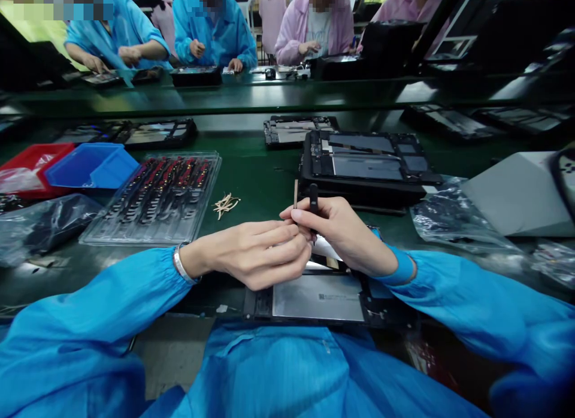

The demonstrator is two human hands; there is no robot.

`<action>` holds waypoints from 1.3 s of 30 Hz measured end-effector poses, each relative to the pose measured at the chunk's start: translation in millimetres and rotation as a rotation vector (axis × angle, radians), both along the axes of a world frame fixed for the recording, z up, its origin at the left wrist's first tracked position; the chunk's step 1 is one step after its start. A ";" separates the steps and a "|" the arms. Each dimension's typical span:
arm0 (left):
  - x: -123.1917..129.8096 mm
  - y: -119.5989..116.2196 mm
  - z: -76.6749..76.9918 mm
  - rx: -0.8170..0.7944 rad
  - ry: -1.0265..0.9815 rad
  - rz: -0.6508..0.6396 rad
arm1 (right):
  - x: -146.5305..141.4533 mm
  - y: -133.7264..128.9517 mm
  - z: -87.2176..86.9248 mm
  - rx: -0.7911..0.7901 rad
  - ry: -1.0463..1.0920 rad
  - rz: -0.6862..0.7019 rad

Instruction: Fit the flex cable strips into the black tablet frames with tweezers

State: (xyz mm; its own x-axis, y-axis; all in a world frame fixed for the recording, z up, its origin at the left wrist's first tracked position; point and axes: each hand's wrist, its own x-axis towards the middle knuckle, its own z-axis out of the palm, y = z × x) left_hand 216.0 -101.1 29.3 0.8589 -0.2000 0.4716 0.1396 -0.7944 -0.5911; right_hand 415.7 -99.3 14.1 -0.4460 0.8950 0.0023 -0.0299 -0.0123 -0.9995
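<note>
My left hand (260, 254) is closed, its fingertips pinched together against those of my right hand; what they hold is hidden. My right hand (344, 235) is closed around a slim black piece (313, 197) that stands upright between its fingers. A thin brownish strip (295, 193) rises just left of it, at the meeting fingertips; which hand grips the strip I cannot tell. Below both hands, at the bench's near edge, lies an opened tablet (318, 298) with its silver battery showing. My hands partly cover its upper side.
Stacked opened tablets (368, 160) stand beyond my right hand. To the left are a clear tray (157, 196) of small circuit parts, a blue bin (92, 166), a red bin (27, 166) and a pile of thin pale strips (227, 205). Plastic bags (458, 217) lie right. Co-workers sit opposite.
</note>
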 end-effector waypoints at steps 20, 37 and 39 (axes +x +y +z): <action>-8.1 -4.7 4.9 -0.087 -0.140 0.549 | 2.4 -3.8 -0.7 0.457 -0.396 -0.013; -57.8 24.3 -17.3 -0.982 -0.313 0.672 | -2.3 -5.6 5.5 0.049 -0.127 -0.034; -29.0 19.8 -15.7 -1.336 -0.481 0.445 | -3.4 -6.8 3.2 0.048 -0.108 -0.005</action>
State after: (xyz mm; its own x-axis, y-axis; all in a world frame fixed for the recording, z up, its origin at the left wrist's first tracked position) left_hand 187.0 -81.4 13.6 0.4444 0.8290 0.3395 0.4763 -0.5396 0.6942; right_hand 412.3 -106.1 17.2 -0.4412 0.8974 -0.0024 0.0782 0.0358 -0.9963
